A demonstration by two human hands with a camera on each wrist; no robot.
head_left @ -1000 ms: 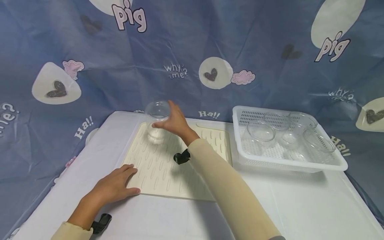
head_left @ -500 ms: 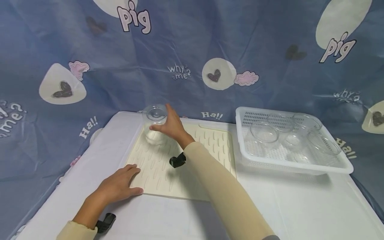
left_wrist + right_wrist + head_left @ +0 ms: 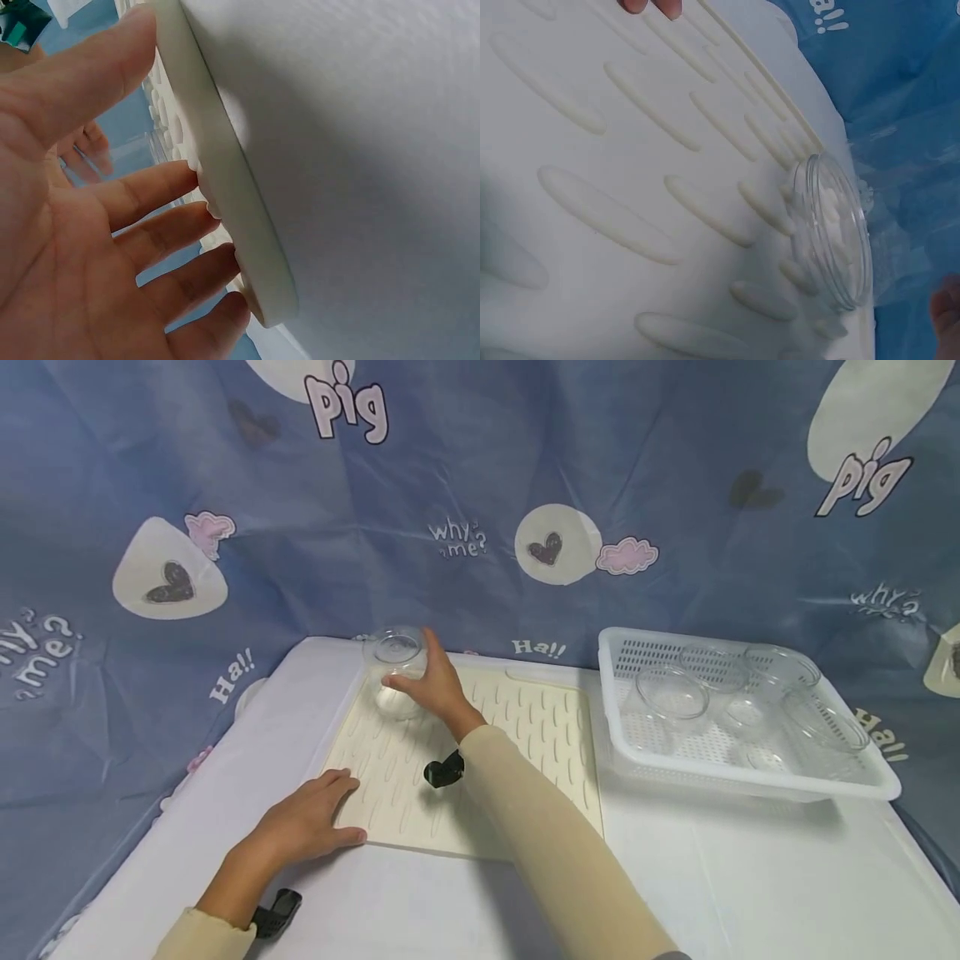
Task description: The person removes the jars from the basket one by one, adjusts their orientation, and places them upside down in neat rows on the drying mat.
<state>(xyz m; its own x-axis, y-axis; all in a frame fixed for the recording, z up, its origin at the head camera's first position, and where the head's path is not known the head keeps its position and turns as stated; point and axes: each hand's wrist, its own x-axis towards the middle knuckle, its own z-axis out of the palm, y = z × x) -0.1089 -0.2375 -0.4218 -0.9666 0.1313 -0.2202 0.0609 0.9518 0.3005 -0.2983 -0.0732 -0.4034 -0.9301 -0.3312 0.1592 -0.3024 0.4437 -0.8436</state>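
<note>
My right hand (image 3: 437, 687) grips a clear plastic jar (image 3: 386, 697) by its side, thumb in front. The jar is upside down over the far left corner of a cream drying mat (image 3: 551, 735) with raised oval ridges. In the right wrist view the rim of the jar (image 3: 832, 232) is down at the mat; whether it bears full weight I cannot tell. My left hand (image 3: 307, 822) lies at the mat's near left corner, its fingers spread and their tips touching the edge, as the left wrist view shows for the hand (image 3: 82, 232).
A white perforated plastic basket (image 3: 750, 777) stands right of the mat, with several clear jars (image 3: 672, 693) in it, open ends up. A white cloth (image 3: 750, 877) covers the table. A blue printed curtain (image 3: 465, 460) hangs close behind.
My right hand has lowered the jar slightly toward the mat's far left corner. The left hand keeps its place on the mat; the head view has shifted a little left.
</note>
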